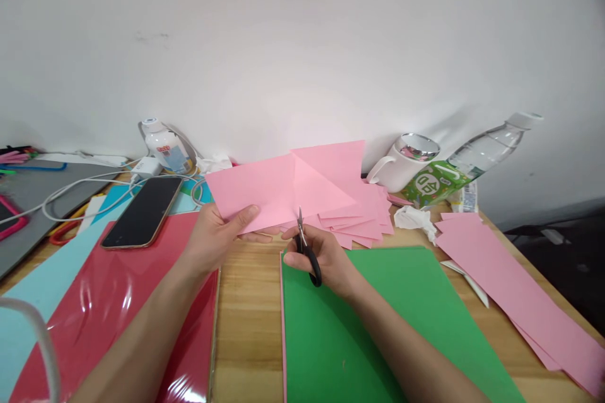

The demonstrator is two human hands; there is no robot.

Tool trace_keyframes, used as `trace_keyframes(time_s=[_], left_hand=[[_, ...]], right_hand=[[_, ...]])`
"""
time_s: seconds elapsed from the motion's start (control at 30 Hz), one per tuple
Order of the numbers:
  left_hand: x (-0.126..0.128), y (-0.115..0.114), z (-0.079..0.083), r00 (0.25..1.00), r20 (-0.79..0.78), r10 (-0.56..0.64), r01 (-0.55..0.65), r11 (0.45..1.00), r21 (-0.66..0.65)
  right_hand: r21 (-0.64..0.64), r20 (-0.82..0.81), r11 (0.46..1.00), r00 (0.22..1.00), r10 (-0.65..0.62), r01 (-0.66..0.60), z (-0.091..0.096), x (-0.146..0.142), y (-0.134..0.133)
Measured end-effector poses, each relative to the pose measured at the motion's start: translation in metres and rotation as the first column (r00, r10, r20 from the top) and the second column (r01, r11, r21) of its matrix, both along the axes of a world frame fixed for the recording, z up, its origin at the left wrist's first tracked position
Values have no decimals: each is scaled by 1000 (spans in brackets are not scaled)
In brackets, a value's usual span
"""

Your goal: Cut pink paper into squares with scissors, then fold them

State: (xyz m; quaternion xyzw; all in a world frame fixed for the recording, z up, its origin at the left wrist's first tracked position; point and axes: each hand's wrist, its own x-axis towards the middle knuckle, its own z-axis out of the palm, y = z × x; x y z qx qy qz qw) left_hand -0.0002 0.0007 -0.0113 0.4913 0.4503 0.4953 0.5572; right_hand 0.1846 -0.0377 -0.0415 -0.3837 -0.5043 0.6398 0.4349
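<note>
My left hand (227,227) pinches the lower left part of a pink paper sheet (258,186), thumb on top and fingers beneath. The sheet is raised off the table and is cut partway across, its two sides parting near the middle. In my right hand (326,255) is a pair of scissors (307,252) with black handles. Their blades point up and away from me, and the tips meet the sheet's near edge at the cut. Behind and right of the scissors lies a loose pile of pink paper pieces (363,220), partly hidden by the raised sheet.
Green card (401,321) lies under my right forearm, and a wrapped red pack (113,302) under my left. A phone (144,211), cable and white bottle (167,145) stand left. Right are a mug (401,160), a clear bottle (491,145), crumpled tissue (416,220) and pink strips (515,296).
</note>
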Motion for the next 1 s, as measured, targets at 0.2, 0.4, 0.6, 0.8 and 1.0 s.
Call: trace_keyframes(time_s=[0.2, 0.4, 0.6, 0.8, 1.0], left_hand=[[0, -1, 1, 1000, -12, 7, -7, 1000, 2], [1, -2, 3, 1000, 11, 0, 0, 1000, 5], [1, -1, 3, 1000, 4, 1, -1, 1000, -12], [1, -1, 3, 1000, -3, 15, -15, 1000, 6], [-3, 0, -1, 1000, -21, 0, 1, 1000, 14]], right_hand=[[5, 4, 1000, 1000, 4, -4, -1, 0, 0], [1, -15, 1000, 1000, 4, -4, -1, 0, 0], [15, 6, 1000, 1000, 8, -8, -3, 0, 1], [20, 20, 1000, 1000, 3, -3, -3, 0, 0], [22, 43, 1000, 999, -20, 19, -1, -1, 0]])
